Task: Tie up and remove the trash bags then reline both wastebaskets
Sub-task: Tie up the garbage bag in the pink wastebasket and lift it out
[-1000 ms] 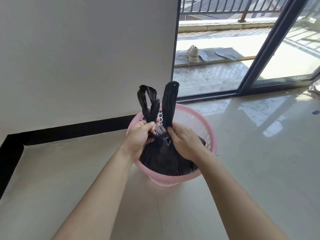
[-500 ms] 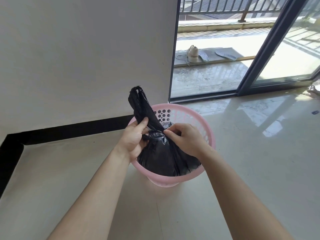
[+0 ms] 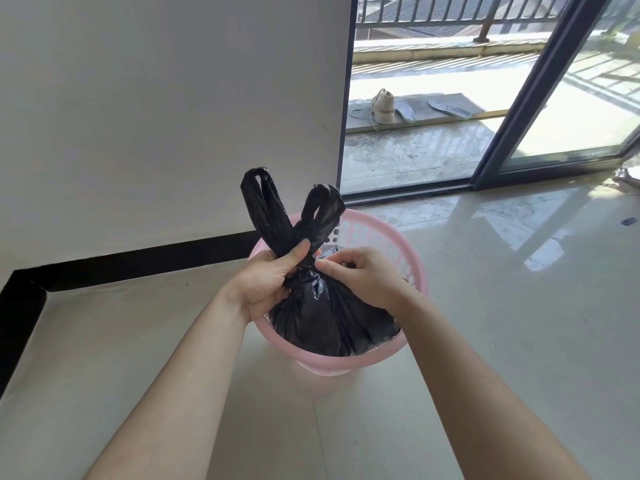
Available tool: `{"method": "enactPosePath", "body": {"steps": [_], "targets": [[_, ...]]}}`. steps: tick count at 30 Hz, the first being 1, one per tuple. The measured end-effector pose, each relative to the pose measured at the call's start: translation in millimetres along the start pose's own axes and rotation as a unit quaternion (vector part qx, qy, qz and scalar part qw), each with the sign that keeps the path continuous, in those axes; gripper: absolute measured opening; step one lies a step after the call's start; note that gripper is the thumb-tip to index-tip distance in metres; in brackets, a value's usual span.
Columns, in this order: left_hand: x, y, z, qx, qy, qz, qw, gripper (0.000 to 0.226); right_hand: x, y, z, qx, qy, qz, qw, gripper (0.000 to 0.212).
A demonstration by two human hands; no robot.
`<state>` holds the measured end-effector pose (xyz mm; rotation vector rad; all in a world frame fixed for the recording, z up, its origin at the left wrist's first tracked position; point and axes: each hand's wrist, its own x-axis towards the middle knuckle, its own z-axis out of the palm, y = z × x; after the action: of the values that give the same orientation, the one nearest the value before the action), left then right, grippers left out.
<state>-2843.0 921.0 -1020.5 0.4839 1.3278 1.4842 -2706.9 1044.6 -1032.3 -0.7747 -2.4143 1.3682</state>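
L hand (image 3: 266,282) is clenching crossed handles (image 3: 265,209) of black trash bag (image 3: 325,320); R hand (image 3: 363,275) is pinching its neck; bag's sitting in pink wastebasket (image 3: 332,363) on floor (image 3: 502,341) nr wall (image 3: 156,116); uneven pulling could be leaving a slack knot or tearing thin plastic

A plain white wall (image 3: 156,109) is seen on the left, edged at its foot by a black skirting (image 3: 145,259). The floor (image 3: 519,341) is laid with glossy pale tiles, in which daylight is mirrored. A dark-framed sliding glass door (image 3: 512,109) is seen slid aside onto a balcony (image 3: 415,154), which is closed off at the far side by a metal railing (image 3: 450,10). On a raised slab outside, 1 pale shoe (image 3: 382,107) with loose laces and 2 insoles (image 3: 450,107) are laid in strong sun. A small dark object (image 3: 628,221) is seen on the floor at right.
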Motion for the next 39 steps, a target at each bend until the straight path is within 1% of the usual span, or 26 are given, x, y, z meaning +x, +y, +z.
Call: {"method": "enactPosePath", "body": {"steps": [2, 3, 5, 6, 7, 8, 9, 10, 12, 14, 16, 18, 20, 21, 23, 24, 25, 27, 28, 30, 31, 32, 34, 35, 37, 39], "targets": [[0, -1, 1, -0.017, -0.001, 0.002, 1.000, 0.025, -1, -3, -2, 0.060, 0.008, 0.062, 0.996, 0.011], [-1, 0, 3, -0.018, -0.003, -0.002, 1.000, 0.026, 0, -4, -3, 0.120, 0.004, 0.104, 0.987, 0.014], [-4, 1, 4, -0.007, -0.017, -0.016, 1.000, 0.027, 0, -10, -6, 0.262, -0.012, 0.171, 0.950, 0.031], [-4, 2, 3, 0.001, -0.027, -0.023, 0.999, 0.029, 1, -13, -8, 0.302, -0.016, 0.177, 0.937, 0.042], [-4, 2, 3, 0.014, -0.037, -0.029, 0.999, 0.031, 1, -16, -9, 0.308, -0.017, 0.176, 0.935, 0.051], [-4, 3, 3, 0.026, -0.048, -0.035, 0.998, 0.034, 0, -20, -10, 0.294, -0.023, 0.171, 0.940, 0.055], [-5, 4, 4, 0.040, -0.058, -0.040, 0.997, 0.037, -2, -24, -10, 0.278, -0.032, 0.162, 0.946, 0.054], [-4, 5, 4, 0.055, -0.067, -0.046, 0.995, 0.039, -3, -30, -9, 0.274, -0.032, 0.149, 0.950, 0.049], [-4, 7, 6, 0.080, -0.084, -0.054, 0.992, 0.041, -3, -36, -8, 0.328, 0.006, 0.117, 0.937, 0.039], [-3, 7, 6, 0.108, -0.096, -0.060, 0.988, 0.044, -2, -38, -11, 0.400, 0.061, 0.098, 0.909, 0.030], [-1, 4, 4, 0.113, -0.103, -0.059, 0.986, 0.049, 1, -38, -13, 0.469, 0.087, 0.112, 0.872, 0.024], [2, 1, 4, 0.065, -0.090, -0.059, 0.992, 0.048, 4, -39, -12, 0.565, 0.103, 0.122, 0.810, 0.024], [4, 0, 4, -0.005, -0.067, -0.067, 0.996, 0.034, 5, -43, -11, 0.646, 0.114, 0.111, 0.747, 0.024], [5, 0, 4, -0.039, -0.050, -0.071, 0.995, 0.027, 4, -46, -11, 0.671, 0.126, 0.105, 0.723, 0.023], [8, -1, 2, -0.096, -0.006, -0.072, 0.993, 0.020, 3, -48, -10, 0.695, 0.154, 0.100, 0.695, 0.022], [10, -1, 1, -0.111, 0.010, -0.071, 0.991, 0.018, 2, -49, -10, 0.696, 0.167, 0.096, 0.691, 0.022], [11, -2, -1, -0.120, 0.020, -0.070, 0.990, 0.015, 1, -50, -10, 0.691, 0.177, 0.092, 0.694, 0.023], [13, -1, -1, -0.138, 0.035, -0.068, 0.987, 0.013, -2, -53, -8, 0.652, 0.198, 0.086, 0.727, 0.025], [13, 0, -1, -0.149, 0.042, -0.065, 0.986, 0.012, -2, -52, -7, 0.611, 0.217, 0.086, 0.756, 0.025], [14, -1, -2, -0.168, 0.056, -0.049, 0.983, 0.003, -2, -49, -7, 0.495, 0.257, 0.093, 0.825, 0.026], [14, -1, -2, -0.175, 0.060, -0.040, 0.982, 0.004, -2, -47, -8, 0.450, 0.264, 0.098, 0.848, 0.026], [14, -1, -1, -0.181, 0.061, -0.034, 0.981, 0.006, -2, -46, -8, 0.435, 0.256, 0.109, 0.856, 0.024], [13, -1, 0, -0.192, 0.067, -0.018, 0.979, 0.008, 2, -42, -10, 0.453, 0.213, 0.157, 0.852, 0.016], [12, -2, 1, -0.194, 0.068, -0.005, 0.979, 0.013, 3, -40, -11, 0.444, 0.193, 0.188, 0.855, 0.016], [11, -3, 2, -0.190, 0.059, 0.028, 0.980, 0.023, 4, -34, -15, 0.399, 0.149, 0.241, 0.872, 0.018], [9, -4, 1, -0.163, 0.043, 0.060, 0.984, 0.023, 2, -31, -23, 0.344, 0.087, 0.272, 0.895, 0.018]]}}
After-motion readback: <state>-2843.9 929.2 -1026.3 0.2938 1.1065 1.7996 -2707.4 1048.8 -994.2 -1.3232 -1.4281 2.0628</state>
